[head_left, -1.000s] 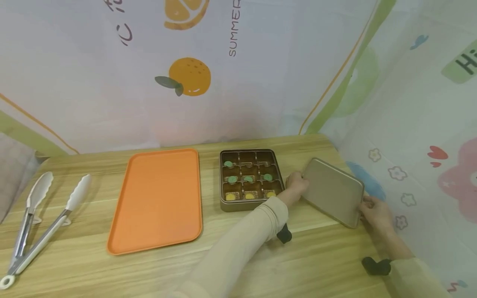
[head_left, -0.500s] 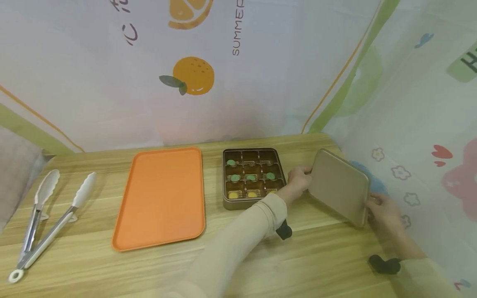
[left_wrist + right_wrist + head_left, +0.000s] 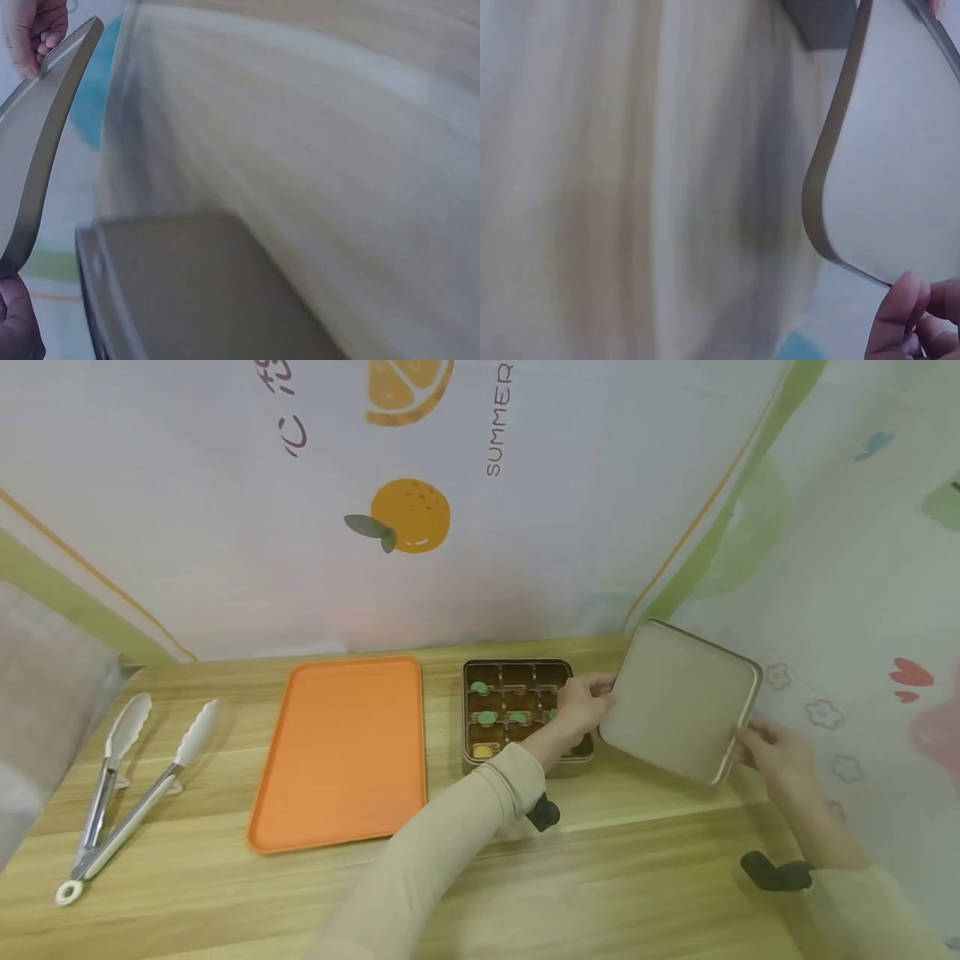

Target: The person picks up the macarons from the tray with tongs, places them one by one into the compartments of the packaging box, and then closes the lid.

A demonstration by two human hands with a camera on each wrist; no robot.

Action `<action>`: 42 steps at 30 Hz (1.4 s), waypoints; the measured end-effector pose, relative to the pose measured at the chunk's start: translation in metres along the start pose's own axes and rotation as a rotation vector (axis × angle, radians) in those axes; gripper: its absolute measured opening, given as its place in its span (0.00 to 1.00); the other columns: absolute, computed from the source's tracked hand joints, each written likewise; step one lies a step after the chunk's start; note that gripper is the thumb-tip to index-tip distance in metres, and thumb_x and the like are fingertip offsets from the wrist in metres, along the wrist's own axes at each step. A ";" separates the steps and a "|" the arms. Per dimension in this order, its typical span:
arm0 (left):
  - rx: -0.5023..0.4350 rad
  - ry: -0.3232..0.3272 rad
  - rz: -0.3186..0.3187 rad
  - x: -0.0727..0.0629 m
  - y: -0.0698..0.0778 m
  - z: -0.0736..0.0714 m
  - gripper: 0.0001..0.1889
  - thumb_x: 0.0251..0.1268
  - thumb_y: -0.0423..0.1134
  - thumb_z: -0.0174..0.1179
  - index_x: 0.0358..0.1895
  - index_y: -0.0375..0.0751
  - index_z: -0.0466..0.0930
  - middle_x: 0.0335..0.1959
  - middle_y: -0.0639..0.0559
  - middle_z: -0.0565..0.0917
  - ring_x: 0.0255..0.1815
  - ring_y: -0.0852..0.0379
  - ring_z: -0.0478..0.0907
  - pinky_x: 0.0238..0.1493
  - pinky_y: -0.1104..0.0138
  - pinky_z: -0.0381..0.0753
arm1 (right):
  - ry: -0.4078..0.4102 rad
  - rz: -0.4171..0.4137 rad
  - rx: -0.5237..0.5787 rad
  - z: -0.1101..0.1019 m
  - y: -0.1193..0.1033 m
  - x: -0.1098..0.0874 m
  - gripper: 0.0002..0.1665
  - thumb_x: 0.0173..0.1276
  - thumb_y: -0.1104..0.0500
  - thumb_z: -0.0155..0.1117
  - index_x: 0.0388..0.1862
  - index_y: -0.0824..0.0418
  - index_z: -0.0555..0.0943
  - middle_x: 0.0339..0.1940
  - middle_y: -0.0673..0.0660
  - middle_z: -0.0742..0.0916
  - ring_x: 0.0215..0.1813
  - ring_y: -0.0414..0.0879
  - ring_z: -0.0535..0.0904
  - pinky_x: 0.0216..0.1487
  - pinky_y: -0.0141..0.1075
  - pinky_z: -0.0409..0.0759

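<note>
A flat, gold-brown metal lid [image 3: 682, 702] with rounded corners is held tilted up off the table at the right. My left hand [image 3: 583, 703] pinches its left edge, while my right hand [image 3: 780, 756] pinches the opposite edge. In the right wrist view, thumb and fingers meet at the rim of the lid [image 3: 892, 165]. Just left of the lid stands a matching square tin [image 3: 573, 765] with a divided brown insert. Green pieces [image 3: 487, 717] and a yellow piece [image 3: 482, 751] show in its compartments; my left hand and forearm hide the tin's right part.
An orange tray [image 3: 345, 752] lies left of the tin. Farther left, white-tipped tongs [image 3: 135, 810] rest spread apart on the wooden table [image 3: 600, 885]. A printed curtain [image 3: 562, 552] hangs behind the table and along its right side.
Both hands have raised the lid, tilted it up, and brought it left toward the tin. My left hand now covers part of the tin. The head view has shifted right slightly.
</note>
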State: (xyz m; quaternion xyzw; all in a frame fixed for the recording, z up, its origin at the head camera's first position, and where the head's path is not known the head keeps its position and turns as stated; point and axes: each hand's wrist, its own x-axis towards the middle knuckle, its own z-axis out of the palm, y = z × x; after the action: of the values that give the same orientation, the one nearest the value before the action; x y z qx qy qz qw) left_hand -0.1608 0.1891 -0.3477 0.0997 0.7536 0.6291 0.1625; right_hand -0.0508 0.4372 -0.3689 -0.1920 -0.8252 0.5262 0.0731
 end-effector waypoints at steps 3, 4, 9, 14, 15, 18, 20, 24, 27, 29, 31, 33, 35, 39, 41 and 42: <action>0.015 0.017 0.056 -0.001 0.002 -0.013 0.13 0.64 0.31 0.58 0.50 0.42 0.82 0.43 0.50 0.84 0.45 0.55 0.80 0.43 0.68 0.79 | 0.010 -0.055 0.163 0.005 -0.011 0.001 0.24 0.71 0.61 0.54 0.58 0.77 0.67 0.30 0.39 0.79 0.27 0.33 0.80 0.35 0.24 0.79; 0.019 0.025 0.074 -0.002 0.002 -0.017 0.13 0.64 0.31 0.58 0.50 0.42 0.82 0.43 0.50 0.84 0.45 0.55 0.80 0.42 0.68 0.80 | 0.013 -0.074 0.227 0.007 -0.015 0.001 0.18 0.70 0.62 0.55 0.53 0.74 0.70 0.31 0.41 0.79 0.27 0.34 0.80 0.34 0.24 0.79; 0.026 0.090 0.173 -0.004 0.005 -0.035 0.12 0.62 0.33 0.61 0.49 0.45 0.83 0.42 0.52 0.85 0.43 0.56 0.81 0.41 0.70 0.80 | 0.021 -0.180 0.501 0.018 -0.035 0.003 0.06 0.67 0.69 0.57 0.37 0.59 0.77 0.33 0.48 0.79 0.28 0.37 0.81 0.34 0.26 0.80; 0.051 0.141 0.252 -0.006 0.004 -0.051 0.12 0.63 0.34 0.61 0.50 0.45 0.83 0.43 0.51 0.85 0.44 0.57 0.82 0.42 0.72 0.79 | 0.029 -0.239 0.605 0.030 -0.051 0.004 0.11 0.65 0.72 0.57 0.39 0.58 0.79 0.32 0.50 0.82 0.28 0.37 0.82 0.33 0.28 0.81; 0.059 0.149 0.264 -0.007 0.003 -0.053 0.13 0.63 0.35 0.60 0.50 0.45 0.83 0.43 0.51 0.85 0.44 0.58 0.82 0.42 0.71 0.79 | 0.034 -0.245 0.619 0.032 -0.053 0.004 0.11 0.65 0.72 0.57 0.39 0.58 0.80 0.31 0.49 0.83 0.28 0.37 0.82 0.33 0.28 0.81; 0.077 0.182 0.303 -0.007 -0.001 -0.061 0.12 0.63 0.36 0.61 0.50 0.45 0.83 0.44 0.52 0.85 0.43 0.59 0.82 0.46 0.71 0.77 | 0.048 -0.277 0.658 0.039 -0.058 0.005 0.11 0.64 0.74 0.57 0.37 0.60 0.82 0.26 0.51 0.86 0.26 0.39 0.83 0.31 0.30 0.81; 0.078 0.214 0.330 -0.008 -0.002 -0.066 0.12 0.63 0.35 0.61 0.49 0.45 0.83 0.43 0.52 0.86 0.42 0.60 0.82 0.46 0.72 0.77 | 0.037 -0.322 0.649 0.043 -0.060 0.005 0.11 0.64 0.74 0.57 0.36 0.62 0.82 0.26 0.52 0.87 0.26 0.40 0.84 0.31 0.30 0.81; 0.045 0.282 0.356 -0.009 -0.004 -0.075 0.11 0.60 0.33 0.62 0.46 0.44 0.85 0.42 0.51 0.86 0.41 0.60 0.83 0.39 0.74 0.79 | -0.057 -0.407 0.634 0.051 -0.062 0.005 0.10 0.66 0.74 0.53 0.38 0.67 0.82 0.30 0.54 0.88 0.33 0.42 0.86 0.37 0.31 0.80; 0.006 0.336 0.354 -0.010 -0.005 -0.083 0.10 0.60 0.31 0.62 0.43 0.43 0.86 0.41 0.50 0.87 0.39 0.59 0.84 0.34 0.75 0.78 | -0.164 -0.413 0.666 0.058 -0.062 0.003 0.13 0.67 0.75 0.52 0.45 0.70 0.81 0.41 0.52 0.87 0.41 0.43 0.85 0.45 0.31 0.78; -0.021 0.373 0.346 -0.010 -0.007 -0.089 0.10 0.60 0.29 0.62 0.42 0.42 0.86 0.41 0.49 0.86 0.39 0.57 0.84 0.32 0.75 0.78 | -0.224 -0.379 0.703 0.062 -0.064 0.002 0.14 0.67 0.74 0.53 0.49 0.69 0.80 0.48 0.51 0.83 0.45 0.41 0.83 0.48 0.31 0.77; -0.061 0.392 0.331 -0.010 -0.010 -0.094 0.10 0.60 0.28 0.61 0.42 0.41 0.86 0.43 0.47 0.86 0.40 0.55 0.84 0.34 0.75 0.79 | -0.273 -0.344 0.720 0.067 -0.065 0.001 0.15 0.68 0.70 0.53 0.52 0.65 0.80 0.51 0.50 0.80 0.47 0.39 0.82 0.50 0.30 0.76; -0.115 0.396 0.320 -0.011 -0.013 -0.099 0.10 0.59 0.27 0.61 0.42 0.38 0.86 0.44 0.45 0.85 0.42 0.53 0.84 0.38 0.74 0.80 | -0.317 -0.319 0.759 0.072 -0.066 0.001 0.15 0.70 0.68 0.52 0.50 0.63 0.82 0.51 0.50 0.79 0.48 0.39 0.81 0.50 0.30 0.77; -0.174 0.384 0.316 -0.011 -0.017 -0.104 0.10 0.59 0.26 0.60 0.43 0.34 0.85 0.45 0.43 0.85 0.44 0.50 0.83 0.42 0.73 0.79 | -0.369 -0.311 0.792 0.077 -0.067 0.002 0.15 0.73 0.65 0.49 0.48 0.62 0.83 0.50 0.51 0.81 0.46 0.41 0.83 0.49 0.31 0.78; -0.211 0.395 0.316 -0.014 -0.023 -0.113 0.10 0.57 0.25 0.62 0.43 0.32 0.84 0.44 0.41 0.85 0.43 0.49 0.84 0.42 0.71 0.80 | -0.511 -0.284 0.837 0.085 -0.067 0.005 0.20 0.76 0.64 0.40 0.48 0.62 0.83 0.49 0.53 0.82 0.47 0.46 0.84 0.50 0.34 0.78; -0.198 0.415 0.323 -0.016 -0.026 -0.118 0.09 0.57 0.25 0.62 0.42 0.33 0.85 0.44 0.41 0.85 0.43 0.49 0.84 0.41 0.71 0.80 | -0.558 -0.242 0.825 0.087 -0.068 0.007 0.20 0.76 0.64 0.40 0.48 0.61 0.83 0.49 0.52 0.82 0.48 0.45 0.83 0.51 0.33 0.77; -0.192 0.425 0.323 -0.016 -0.027 -0.120 0.09 0.57 0.25 0.62 0.42 0.34 0.85 0.44 0.42 0.85 0.44 0.50 0.84 0.41 0.71 0.80 | -0.567 -0.227 0.787 0.088 -0.069 0.007 0.20 0.77 0.63 0.40 0.48 0.59 0.83 0.49 0.50 0.82 0.47 0.43 0.83 0.51 0.32 0.78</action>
State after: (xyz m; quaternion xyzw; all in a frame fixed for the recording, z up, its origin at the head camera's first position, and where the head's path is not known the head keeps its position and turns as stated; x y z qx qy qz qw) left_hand -0.1889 0.0684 -0.3533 0.0684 0.6821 0.7222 -0.0927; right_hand -0.1020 0.3405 -0.3461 0.0920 -0.5673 0.8178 -0.0305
